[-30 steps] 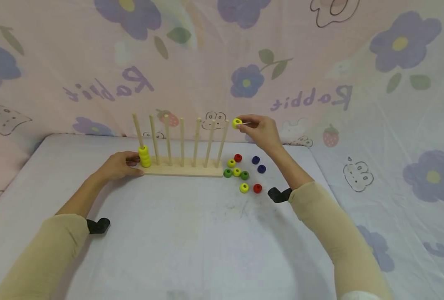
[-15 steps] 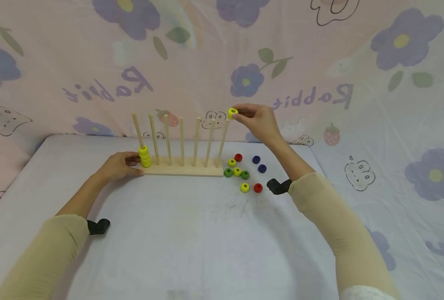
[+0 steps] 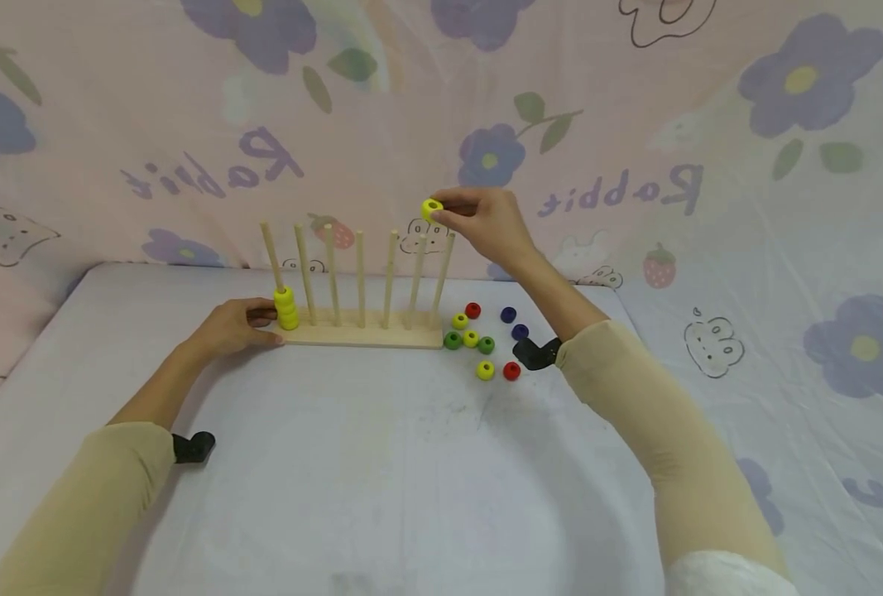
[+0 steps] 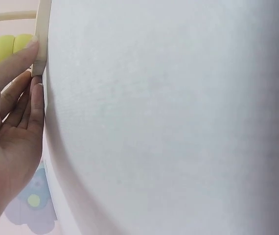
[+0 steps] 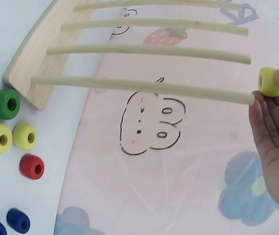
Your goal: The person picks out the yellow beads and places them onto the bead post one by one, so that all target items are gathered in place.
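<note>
A wooden peg stand (image 3: 367,337) with several upright pegs sits toward the back of the table. Stacked yellow beads (image 3: 286,310) fill the bottom of its leftmost peg. My left hand (image 3: 228,329) holds the left end of the base, thumb at the front and fingers behind; in the left wrist view the thumb lies beside the stacked beads (image 4: 5,49). Between thumb and fingertips, my right hand (image 3: 489,223) pinches a yellow bead (image 3: 431,210) above the tops of the right-hand pegs. Its hole shows in the right wrist view, where the bead (image 5: 270,82) is just beyond the peg tips.
Loose beads lie right of the stand: yellow (image 3: 485,370), red (image 3: 511,371), green (image 3: 452,340) and blue (image 3: 509,314) ones. A printed cloth backdrop (image 3: 381,124) rises behind the white table (image 3: 367,463). Both wrists carry a black mount (image 3: 536,354).
My right hand has risen and moved left with the yellow bead, from beside the rightmost peg to above the right-hand pegs. The left hand stays at the stand's end.
</note>
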`<state>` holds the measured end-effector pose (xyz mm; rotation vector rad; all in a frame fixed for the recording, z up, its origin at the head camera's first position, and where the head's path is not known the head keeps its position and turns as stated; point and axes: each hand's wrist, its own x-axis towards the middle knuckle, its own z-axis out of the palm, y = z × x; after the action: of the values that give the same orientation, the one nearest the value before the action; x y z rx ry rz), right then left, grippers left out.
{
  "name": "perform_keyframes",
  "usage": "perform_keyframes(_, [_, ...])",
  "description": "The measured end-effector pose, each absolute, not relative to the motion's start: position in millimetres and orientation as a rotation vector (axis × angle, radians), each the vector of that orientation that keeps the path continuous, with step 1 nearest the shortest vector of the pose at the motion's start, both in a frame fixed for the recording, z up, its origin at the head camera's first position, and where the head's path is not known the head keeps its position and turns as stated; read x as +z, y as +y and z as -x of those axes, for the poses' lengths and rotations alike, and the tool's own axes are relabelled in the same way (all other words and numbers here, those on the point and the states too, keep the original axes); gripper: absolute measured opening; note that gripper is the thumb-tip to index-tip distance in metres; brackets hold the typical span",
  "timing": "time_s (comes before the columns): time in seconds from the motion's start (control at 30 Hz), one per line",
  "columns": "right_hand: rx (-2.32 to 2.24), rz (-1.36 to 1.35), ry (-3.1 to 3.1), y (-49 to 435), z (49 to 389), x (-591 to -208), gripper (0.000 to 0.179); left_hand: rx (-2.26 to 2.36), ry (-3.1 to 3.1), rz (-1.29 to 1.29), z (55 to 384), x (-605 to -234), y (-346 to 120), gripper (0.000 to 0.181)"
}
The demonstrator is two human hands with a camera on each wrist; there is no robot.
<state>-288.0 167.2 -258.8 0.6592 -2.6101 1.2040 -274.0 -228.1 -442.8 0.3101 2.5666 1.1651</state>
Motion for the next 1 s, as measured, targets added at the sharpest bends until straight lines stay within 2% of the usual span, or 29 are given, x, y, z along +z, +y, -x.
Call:
perform_keyframes(0.63, [1.370,-0.831,-2.568,109,300,-254,0.024,1.170,2.555,-0.304,271,-443,-227,0.081])
perform_keyframes(1.0, [1.310,-0.862,-2.622,78,310,-247,0.027,1.187,2.556,-0.297,271,-444,-227,0.082])
